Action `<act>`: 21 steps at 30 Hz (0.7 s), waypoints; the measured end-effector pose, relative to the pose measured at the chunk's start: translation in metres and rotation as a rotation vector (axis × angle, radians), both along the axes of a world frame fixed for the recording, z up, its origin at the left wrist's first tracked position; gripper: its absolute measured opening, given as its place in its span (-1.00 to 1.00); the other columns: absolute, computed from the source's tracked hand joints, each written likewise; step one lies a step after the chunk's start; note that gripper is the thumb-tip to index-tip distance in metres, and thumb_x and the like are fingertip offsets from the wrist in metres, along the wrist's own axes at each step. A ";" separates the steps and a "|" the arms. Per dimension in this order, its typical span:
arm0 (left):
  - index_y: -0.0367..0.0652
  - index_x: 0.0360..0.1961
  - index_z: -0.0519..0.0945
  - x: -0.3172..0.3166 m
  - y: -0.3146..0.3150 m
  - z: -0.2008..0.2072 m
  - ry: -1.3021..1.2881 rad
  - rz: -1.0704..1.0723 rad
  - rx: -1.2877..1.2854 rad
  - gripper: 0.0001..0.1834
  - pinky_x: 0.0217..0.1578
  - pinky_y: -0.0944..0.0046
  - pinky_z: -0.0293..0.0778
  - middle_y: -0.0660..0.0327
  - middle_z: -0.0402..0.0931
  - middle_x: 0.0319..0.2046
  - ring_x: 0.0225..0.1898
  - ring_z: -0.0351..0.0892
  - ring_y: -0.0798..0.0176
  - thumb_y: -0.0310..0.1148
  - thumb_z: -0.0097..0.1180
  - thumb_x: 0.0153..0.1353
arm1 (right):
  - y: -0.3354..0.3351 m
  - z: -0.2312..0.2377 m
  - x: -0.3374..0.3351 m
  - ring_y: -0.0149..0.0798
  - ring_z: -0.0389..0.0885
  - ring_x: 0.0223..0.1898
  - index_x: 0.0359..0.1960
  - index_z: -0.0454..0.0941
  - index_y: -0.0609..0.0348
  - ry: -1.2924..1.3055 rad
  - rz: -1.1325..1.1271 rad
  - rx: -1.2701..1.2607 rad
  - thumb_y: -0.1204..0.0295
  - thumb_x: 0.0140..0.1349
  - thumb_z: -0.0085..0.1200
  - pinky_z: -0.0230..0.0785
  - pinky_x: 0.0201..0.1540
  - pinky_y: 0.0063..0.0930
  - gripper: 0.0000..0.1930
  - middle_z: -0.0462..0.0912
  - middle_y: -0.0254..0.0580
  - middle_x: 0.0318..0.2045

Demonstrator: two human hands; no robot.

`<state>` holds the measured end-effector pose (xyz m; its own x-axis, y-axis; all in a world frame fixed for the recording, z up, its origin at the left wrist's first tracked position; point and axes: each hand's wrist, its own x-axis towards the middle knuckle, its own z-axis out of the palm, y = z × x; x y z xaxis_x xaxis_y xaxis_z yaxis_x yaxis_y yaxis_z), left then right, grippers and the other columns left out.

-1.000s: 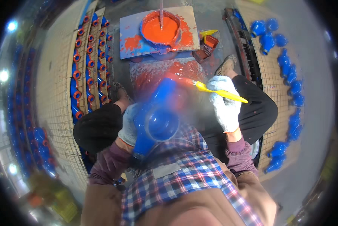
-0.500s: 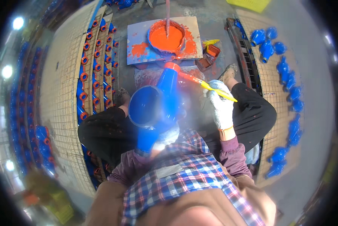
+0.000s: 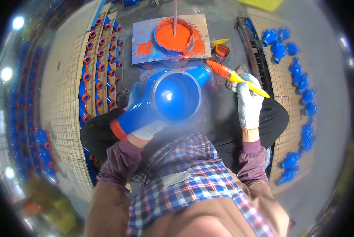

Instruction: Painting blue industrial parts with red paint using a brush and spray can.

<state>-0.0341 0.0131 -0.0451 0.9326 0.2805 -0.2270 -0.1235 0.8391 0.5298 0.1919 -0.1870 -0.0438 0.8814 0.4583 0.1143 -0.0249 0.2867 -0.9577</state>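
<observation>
My gloved left hand (image 3: 148, 130) is closed around a large blue valve body (image 3: 139, 113), holding it tilted above my lap. The valve's wide round opening faces up. One end, at lower left, has an orange rim; the other, at upper right, shows bare blue. In my gloved right hand (image 3: 249, 102) is a paintbrush (image 3: 237, 78) with a yellow handle, its bristles loaded with orange paint. The brush tip lies close by the blue end; whether they touch I cannot tell. Beyond the valve, a bowl (image 3: 156, 39) of orange paint has a stick standing in it.
The bowl sits on a paint-splashed board (image 3: 140, 57). Right of it lie a small red container (image 3: 223, 50) and something yellow. Racks of blue parts with orange rims (image 3: 100, 85) line my left. Several blue parts (image 3: 297, 73) lie on a mesh-topped board (image 3: 281, 118) at my right.
My left hand has turned the valve body, so its orange end now points lower left and a bare blue end upper right. My right hand has moved right with the brush, away from the orange end.
</observation>
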 end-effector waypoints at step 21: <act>-0.18 0.31 0.25 -0.016 0.079 -0.021 0.431 0.133 0.135 -0.27 0.15 0.03 0.48 0.04 0.44 0.12 0.11 0.52 0.03 -0.24 0.18 0.12 | 0.225 -0.063 0.082 0.10 0.60 -0.32 -0.32 0.55 0.24 -0.957 -0.020 -0.672 0.15 0.17 0.25 0.43 -0.27 -0.21 -0.64 0.62 0.06 -0.39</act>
<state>-0.0504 0.0921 -0.0664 0.7151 0.4449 -0.5391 0.0299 0.7511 0.6595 0.2738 0.0377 -0.1071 0.5747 0.6662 0.4753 0.7877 -0.2928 -0.5421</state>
